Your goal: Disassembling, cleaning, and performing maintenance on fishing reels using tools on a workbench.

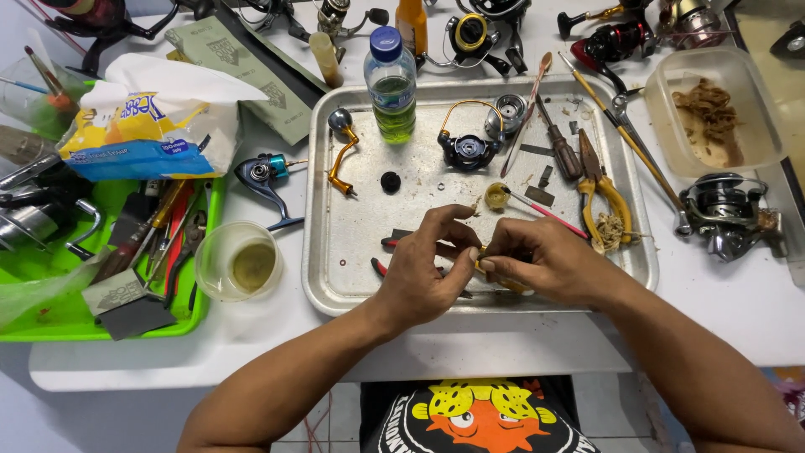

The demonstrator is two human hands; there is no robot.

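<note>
Both hands meet low over the front of the metal tray point(335, 285), and the work sits right between them. The left hand point(428, 268) comes in from the left, the right hand point(545, 264) from the right, and their fingers point(471, 254) pinch narrow around a small yellowish part point(480, 267), most of it hidden by the fingertips. What shows of it seems to run across, left to right, from one hand to the other, though its true long axis and which end leads cannot be told. Holding it above the tray looks sensible: anything dropped would land on the metal and not roll off the counter point(755, 310).

Just beyond the knuckles lies a small round pot of amber grease point(496, 196) with a red-handled brush point(549, 215) resting in it, handle pointing down to the right, close enough for a quick dab. Red-handled pliers point(387, 243) peek out from under the left hand. Further back on the tray stand a water bottle point(391, 84), upright, a dark reel body point(465, 151) with a gold bail wire, a gold crank handle point(342, 164) and yellow-handled pliers point(604, 197) at the right side. Left of the tray, a clear cup point(239, 260) and a green tray point(50, 310) of tools.
</note>
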